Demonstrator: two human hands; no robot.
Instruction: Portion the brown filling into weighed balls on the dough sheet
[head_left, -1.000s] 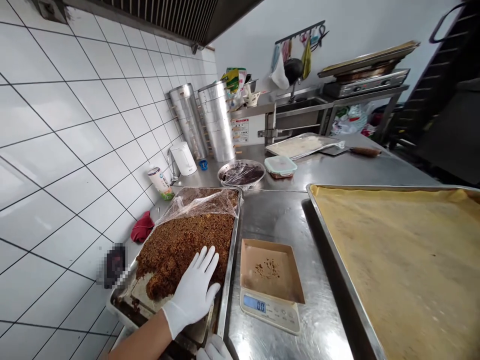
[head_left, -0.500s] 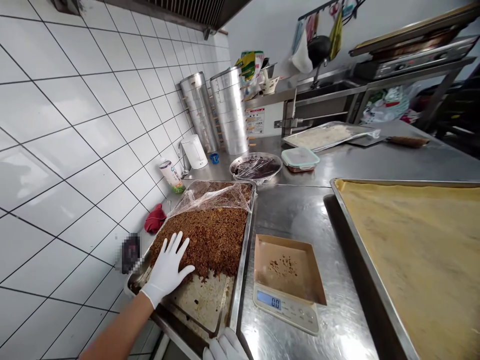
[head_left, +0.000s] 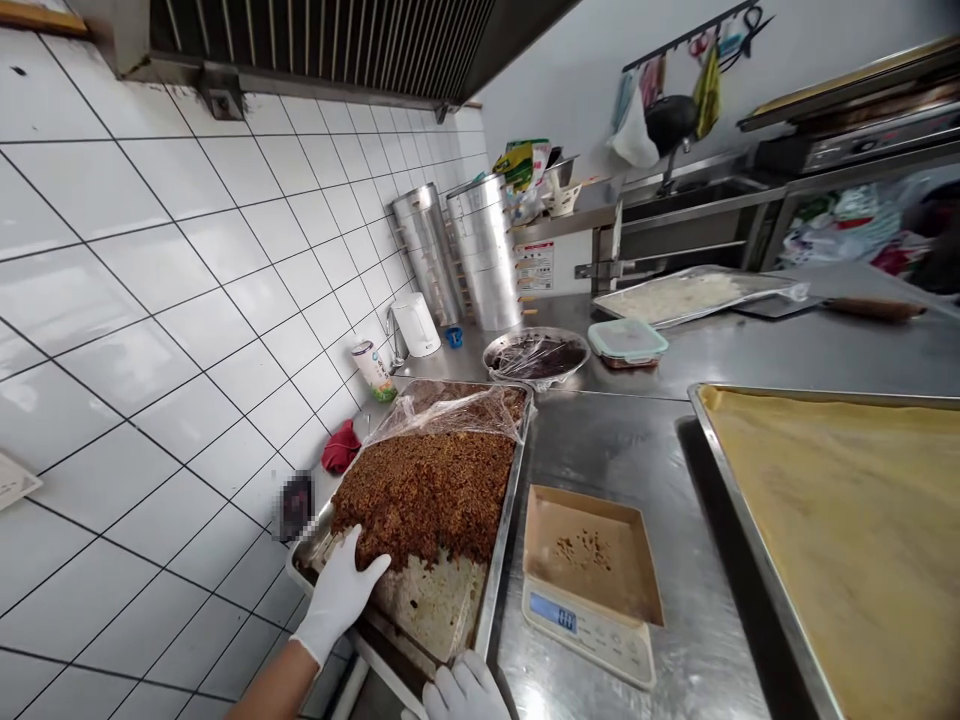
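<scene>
the left hand, gloved, is laid flat against the near edge of the filling, fingers stretched together and thumb spread; nothing is clamped. the right hand, also gloved, is seen only in part at 6 o'clock, at the near end of the tray; whether it is open or closed cannot be told. the brown, crumbly filling is heaped in the middle and far part of the tray, and the near end is scraped bare. at 3 o'clock from the tray a scale is set, with a brown carton on it that holds a few crumbs. further toward 3 o'clock a big tray is lined with a yellow sheet. the far end of the filling is covered by film. at 12 o'clock, a film-covered bowl, a lidded tub and stacked steamers are seen.
</scene>
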